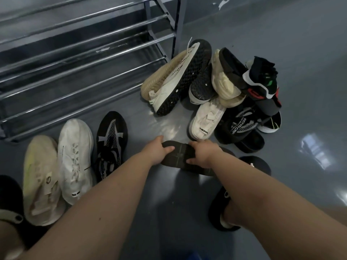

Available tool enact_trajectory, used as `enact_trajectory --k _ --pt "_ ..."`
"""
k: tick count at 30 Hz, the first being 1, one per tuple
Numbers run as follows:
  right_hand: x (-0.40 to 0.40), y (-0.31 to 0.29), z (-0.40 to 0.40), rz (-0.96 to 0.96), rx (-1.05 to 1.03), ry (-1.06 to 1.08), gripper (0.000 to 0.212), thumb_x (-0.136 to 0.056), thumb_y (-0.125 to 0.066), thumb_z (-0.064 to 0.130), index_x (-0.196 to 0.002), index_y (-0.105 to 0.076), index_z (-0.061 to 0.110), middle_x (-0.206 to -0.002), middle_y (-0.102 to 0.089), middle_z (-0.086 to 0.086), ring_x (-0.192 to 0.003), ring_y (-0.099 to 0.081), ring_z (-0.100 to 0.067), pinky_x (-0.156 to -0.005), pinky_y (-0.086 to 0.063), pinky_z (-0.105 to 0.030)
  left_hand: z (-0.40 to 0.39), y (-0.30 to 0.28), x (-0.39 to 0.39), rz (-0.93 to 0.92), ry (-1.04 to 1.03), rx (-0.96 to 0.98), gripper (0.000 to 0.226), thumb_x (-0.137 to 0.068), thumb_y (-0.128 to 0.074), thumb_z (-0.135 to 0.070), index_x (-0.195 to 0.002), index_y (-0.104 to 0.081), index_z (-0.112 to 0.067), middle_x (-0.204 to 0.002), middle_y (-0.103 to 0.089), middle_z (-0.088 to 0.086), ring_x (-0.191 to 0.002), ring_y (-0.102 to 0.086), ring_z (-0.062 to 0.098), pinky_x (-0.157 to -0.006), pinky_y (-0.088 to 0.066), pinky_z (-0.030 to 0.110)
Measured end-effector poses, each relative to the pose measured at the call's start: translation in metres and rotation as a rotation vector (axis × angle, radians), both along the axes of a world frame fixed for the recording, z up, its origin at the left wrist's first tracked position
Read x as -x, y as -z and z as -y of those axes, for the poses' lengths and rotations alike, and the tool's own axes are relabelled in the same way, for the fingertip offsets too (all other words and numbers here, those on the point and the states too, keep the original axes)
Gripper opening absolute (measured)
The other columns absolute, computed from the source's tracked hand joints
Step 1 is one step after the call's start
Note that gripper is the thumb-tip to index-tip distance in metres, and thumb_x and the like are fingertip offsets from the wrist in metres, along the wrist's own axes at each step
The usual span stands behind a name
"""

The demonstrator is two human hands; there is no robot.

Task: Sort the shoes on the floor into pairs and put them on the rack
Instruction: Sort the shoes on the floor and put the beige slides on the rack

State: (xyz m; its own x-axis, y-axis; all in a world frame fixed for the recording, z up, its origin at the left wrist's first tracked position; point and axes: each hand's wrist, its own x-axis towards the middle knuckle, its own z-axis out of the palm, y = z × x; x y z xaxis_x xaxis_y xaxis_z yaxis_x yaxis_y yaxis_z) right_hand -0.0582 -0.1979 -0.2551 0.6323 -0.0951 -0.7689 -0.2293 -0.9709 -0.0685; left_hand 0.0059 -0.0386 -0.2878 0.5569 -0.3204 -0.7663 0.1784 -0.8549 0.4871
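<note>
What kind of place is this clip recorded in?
Probably an indoor entryway or utility area, though I cannot tell if it is a home or a workplace. A metal-bar shoe rack stands on a glossy grey painted floor, with a pile of mixed shoes beside it and single shoes lined up in front.

Dim overall; bright window glare on the glossy floor (317,152) right of the shoe pile (216,91); soft blur, edges bowed.
</note>
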Motion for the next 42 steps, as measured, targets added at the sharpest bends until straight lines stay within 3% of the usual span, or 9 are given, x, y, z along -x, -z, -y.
enact_trajectory --k 7,12,15,19,25,28,30,39,42 --pt "-0.004 0.005 -0.004 -0.033 0.01 -0.007 0.068 -0.087 -0.053 0.057 -0.142 -0.04 0.021 -0.141 -0.038 -0.01 -0.132 -0.033 -0.03 -0.105 -0.035 -0.042 -0.006 0.012 0.005 -0.08 -0.071 0.014 0.074 -0.083 -0.069 -0.035 -0.144 -0.035 -0.011 -0.147 -0.039 0.011 -0.132 -0.043 0.027 -0.111 -0.036 0.038" --pt "-0.007 0.004 -0.003 -0.083 -0.081 0.117 0.068 -0.084 -0.057 0.058 -0.136 -0.043 0.017 -0.134 -0.051 -0.008 -0.123 -0.048 -0.028 -0.102 -0.041 -0.04 -0.01 0.006 0.006 -0.103 -0.105 0.06 0.069 -0.084 -0.068 -0.031 -0.143 -0.038 -0.01 -0.146 -0.043 0.008 -0.133 -0.042 0.024 -0.112 -0.033 0.037" --pt "-0.005 -0.001 -0.005 -0.049 -0.021 0.038 0.067 -0.083 -0.054 0.062 -0.132 -0.046 0.017 -0.127 -0.057 -0.008 -0.119 -0.051 -0.028 -0.098 -0.038 -0.037 -0.012 -0.003 0.008 -0.125 -0.107 0.113 0.065 -0.085 -0.068 -0.03 -0.14 -0.041 -0.009 -0.143 -0.047 0.008 -0.129 -0.047 0.024 -0.11 -0.036 0.035" --pt "-0.003 -0.011 -0.009 0.017 -0.04 0.023 0.065 -0.083 -0.053 0.063 -0.131 -0.05 0.019 -0.123 -0.058 -0.01 -0.116 -0.052 -0.028 -0.093 -0.041 -0.036 -0.016 -0.028 0.009 -0.035 -0.047 0.171 0.044 -0.088 -0.064 -0.025 -0.128 -0.054 -0.011 -0.126 -0.059 0.007 -0.115 -0.056 0.023 -0.103 -0.043 0.035" --pt "-0.009 -0.029 -0.046 0.142 -0.191 0.071 0.059 -0.084 -0.055 0.06 -0.124 -0.054 0.017 -0.119 -0.058 -0.012 -0.109 -0.055 -0.03 -0.087 -0.043 -0.034 -0.064 -0.07 0.002 0.099 -0.143 0.215 0.041 -0.086 -0.066 -0.029 -0.124 -0.059 -0.016 -0.122 -0.06 0.002 -0.115 -0.055 0.018 -0.099 -0.044 0.03" --pt "-0.013 -0.041 -0.069 0.203 -0.251 0.06 0.058 -0.083 -0.055 0.062 -0.122 -0.055 0.019 -0.12 -0.059 -0.009 -0.109 -0.056 -0.028 -0.088 -0.043 -0.033 -0.094 -0.089 0.007 0.111 -0.233 0.269 0.032 -0.088 -0.063 -0.031 -0.118 -0.06 -0.021 -0.108 -0.062 -0.004 -0.097 -0.058 0.009 -0.075 -0.047 0.017" --pt "-0.015 -0.052 -0.083 0.252 -0.304 0.076 0.056 -0.083 -0.057 0.06 -0.123 -0.056 0.02 -0.12 -0.058 -0.008 -0.11 -0.054 -0.026 -0.086 -0.041 -0.031 -0.111 -0.101 0.009 0.137 -0.31 0.314 0.028 -0.089 -0.062 -0.031 -0.115 -0.06 -0.021 -0.102 -0.063 -0.006 -0.087 -0.059 0.004 -0.069 -0.046 0.013" --pt "-0.054 -0.154 -0.126 0.446 -0.342 -0.088 0.055 -0.084 -0.057 0.058 -0.121 -0.056 0.017 -0.116 -0.059 -0.009 -0.108 -0.055 -0.027 -0.085 -0.042 -0.033 -0.16 -0.197 -0.01 0.382 -0.31 0.327 0.03 -0.089 -0.06 -0.035 -0.116 -0.06 -0.021 -0.111 -0.063 0.002 -0.101 -0.059 0.017 -0.092 -0.049 0.031" --pt "-0.067 -0.205 -0.132 0.524 -0.32 -0.129 0.053 -0.086 -0.055 0.058 -0.12 -0.056 0.018 -0.117 -0.06 -0.006 -0.107 -0.056 -0.026 -0.083 -0.043 -0.033 -0.167 -0.246 -0.027 0.438 -0.29 0.378 0.023 -0.088 -0.062 -0.035 -0.108 -0.06 -0.025 -0.111 -0.065 0.006 -0.101 -0.062 0.022 -0.089 -0.051 0.035"
